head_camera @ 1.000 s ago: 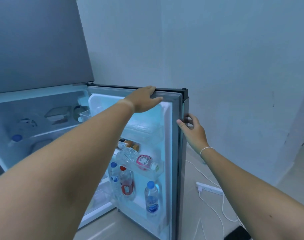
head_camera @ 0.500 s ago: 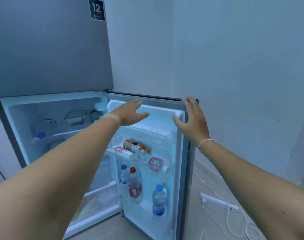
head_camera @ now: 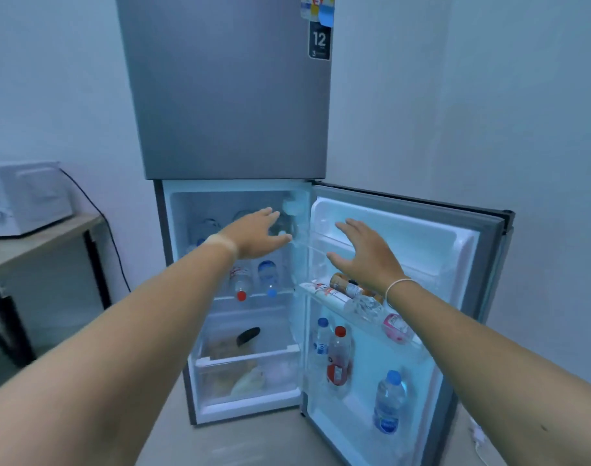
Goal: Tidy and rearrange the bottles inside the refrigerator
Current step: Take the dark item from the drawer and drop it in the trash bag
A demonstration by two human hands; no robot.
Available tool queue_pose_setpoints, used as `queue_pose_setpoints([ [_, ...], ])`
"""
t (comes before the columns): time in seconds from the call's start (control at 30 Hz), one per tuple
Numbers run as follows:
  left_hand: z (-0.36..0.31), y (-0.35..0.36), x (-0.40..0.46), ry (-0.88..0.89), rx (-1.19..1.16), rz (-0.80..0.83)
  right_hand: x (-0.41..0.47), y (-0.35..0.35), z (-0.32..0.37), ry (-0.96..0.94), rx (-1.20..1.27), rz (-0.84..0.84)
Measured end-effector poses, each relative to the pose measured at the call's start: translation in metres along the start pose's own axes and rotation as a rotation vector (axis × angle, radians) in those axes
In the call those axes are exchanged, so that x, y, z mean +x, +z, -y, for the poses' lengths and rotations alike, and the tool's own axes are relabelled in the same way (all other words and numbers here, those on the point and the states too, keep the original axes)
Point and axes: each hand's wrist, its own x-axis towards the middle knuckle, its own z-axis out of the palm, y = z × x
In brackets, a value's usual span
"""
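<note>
The grey refrigerator [head_camera: 230, 95] stands with its lower door [head_camera: 455, 264] swung open to the right. My left hand [head_camera: 257, 235] reaches into the top of the compartment, fingers straight, holding nothing. My right hand [head_camera: 364, 253] hovers open in front of the door's upper shelf. Two bottles lie on the inner shelf, one with a red cap [head_camera: 241, 284] and one with a blue cap [head_camera: 269, 279]. Several bottles lie across the door's middle rack [head_camera: 341, 294]. In the lower door rack stand a red-capped bottle [head_camera: 338, 358] and two blue-capped water bottles [head_camera: 388, 403].
A crisper drawer [head_camera: 247, 375] with bagged food sits at the fridge's bottom. A white microwave [head_camera: 25, 196] rests on a table [head_camera: 35, 240] at the left. A white cable [head_camera: 480, 442] lies on the floor at the right.
Both hands let go of the door's top edge and moved left toward the compartment. The view pulled back and turned left, showing the whole fridge interior.
</note>
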Motion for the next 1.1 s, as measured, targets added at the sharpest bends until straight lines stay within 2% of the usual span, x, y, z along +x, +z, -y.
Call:
queue_pose_setpoints([
  [0.37,0.082,0.010,-0.011,-0.178,0.028,0.028,0.044,0.077,0.035,-0.019,0.093,0.221],
  [0.6,0.135,0.045,0.017,-0.240,0.025,0.009,0.079,0.155,0.038,-0.025,0.161,0.307],
  [0.87,0.216,0.108,0.084,-0.296,0.024,0.122,0.124,0.264,0.027,0.004,0.160,0.435],
  [1.1,0.247,0.155,0.106,-0.318,-0.047,0.212,0.138,0.307,0.021,0.030,0.164,0.496],
])
